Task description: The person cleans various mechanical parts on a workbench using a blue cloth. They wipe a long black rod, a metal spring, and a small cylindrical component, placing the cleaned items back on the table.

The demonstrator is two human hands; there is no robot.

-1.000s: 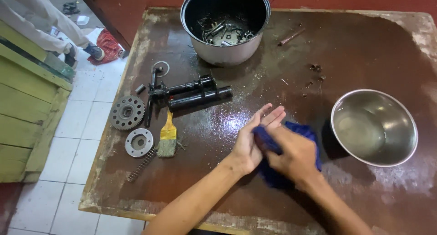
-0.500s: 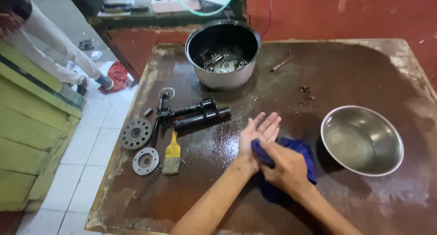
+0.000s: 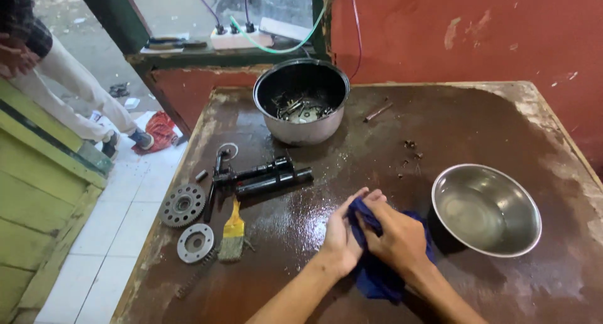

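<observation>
Right fingers: the right hand is curling narrow around a fold of the blue rag, pinching it and pressing it into the other palm.
Left fingers: the left hand is lying palm-up with fingers loosely bent, closing partly over the top of the cloth rather than gripping it.
Rag position: it is sitting between the two hands, touching both, and hanging down below the right wrist onto the brown table.
Rag axis: its long run is going from the left fingertips down toward the near table edge.
Nearer hand: the right one is doing the holding.
Right of the hands: a steel bowl is standing just beside.
Left of the hands: a paintbrush and black shafts are lying near; a gear farther.
Beyond: a pot of metal parts is standing well apart.
</observation>
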